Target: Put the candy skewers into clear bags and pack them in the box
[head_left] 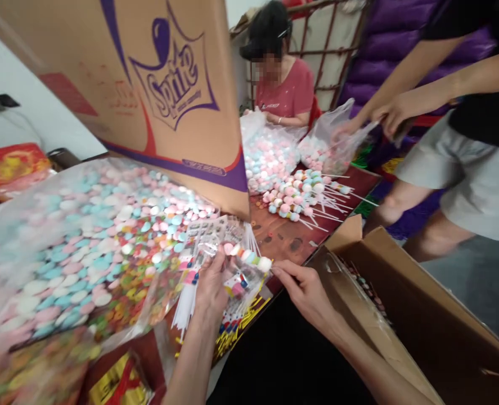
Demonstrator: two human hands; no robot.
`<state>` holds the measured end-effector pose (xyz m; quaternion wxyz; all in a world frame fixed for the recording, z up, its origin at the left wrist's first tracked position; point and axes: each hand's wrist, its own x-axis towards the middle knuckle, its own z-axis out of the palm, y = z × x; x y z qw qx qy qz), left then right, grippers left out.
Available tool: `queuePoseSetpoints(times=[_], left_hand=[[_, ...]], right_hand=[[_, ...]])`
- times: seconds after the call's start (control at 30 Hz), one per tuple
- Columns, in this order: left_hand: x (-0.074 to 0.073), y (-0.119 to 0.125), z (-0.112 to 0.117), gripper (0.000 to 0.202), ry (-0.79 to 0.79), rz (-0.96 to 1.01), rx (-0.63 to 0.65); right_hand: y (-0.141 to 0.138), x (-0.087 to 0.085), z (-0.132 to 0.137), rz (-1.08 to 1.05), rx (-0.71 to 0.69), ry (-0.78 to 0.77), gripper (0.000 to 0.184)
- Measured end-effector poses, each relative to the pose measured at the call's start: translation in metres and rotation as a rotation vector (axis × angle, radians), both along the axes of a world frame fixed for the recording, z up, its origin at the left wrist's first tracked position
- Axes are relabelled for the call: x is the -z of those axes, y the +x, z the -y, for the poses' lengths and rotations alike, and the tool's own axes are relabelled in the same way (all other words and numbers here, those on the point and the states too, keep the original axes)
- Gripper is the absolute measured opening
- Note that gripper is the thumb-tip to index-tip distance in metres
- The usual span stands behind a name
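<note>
A candy skewer (244,256) of marshmallows and coloured gummy rings lies across the gap between my two hands. My left hand (211,284) is closed at its pink end, with clear printed plastic bags under and beside the fingers. At the white marshmallow end, my right hand (304,287) pinches the skewer with thumb and forefinger; its stick is mostly hidden there. Below the left hand sit white sticks (185,304) and a bunch of yellow twist ties (228,340). Printed clear bags (205,236) are piled just behind the skewer.
A big bag of marshmallows (72,253) and gummy rings (135,289) covers the left. A Sprite carton (169,101) stands behind. Finished-looking skewers (300,194) lie on the red table (274,228). An open cardboard box (401,270) is at right. Two other people work nearby, one handling a bag (337,135).
</note>
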<state>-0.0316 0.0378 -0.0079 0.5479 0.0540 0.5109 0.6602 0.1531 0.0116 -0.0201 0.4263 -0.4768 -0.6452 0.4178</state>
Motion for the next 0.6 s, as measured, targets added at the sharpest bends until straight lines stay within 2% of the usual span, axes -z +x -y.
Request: queuePoseSetpoints(times=[0.13, 0.27, 0.4, 0.6], left_hand=[[-0.003, -0.001, 0.006, 0.017, 0.045, -0.028, 0.022], [-0.001, 0.001, 0.010, 0.032, 0.101, -0.114, 0.052], [0.005, -0.002, 0.011, 0.036, 0.141, -0.176, 0.123], [0.010, 0.000, 0.011, 0.041, 0.076, -0.163, 0.125]], right_hand=[[0.003, 0.009, 0.008, 0.049, -0.004, 0.030, 0.028], [0.002, 0.010, 0.008, 0.084, -0.004, 0.073, 0.028], [0.000, 0.010, 0.007, 0.121, -0.015, 0.098, 0.028], [-0.009, 0.011, 0.015, 0.190, 0.021, 0.146, 0.026]])
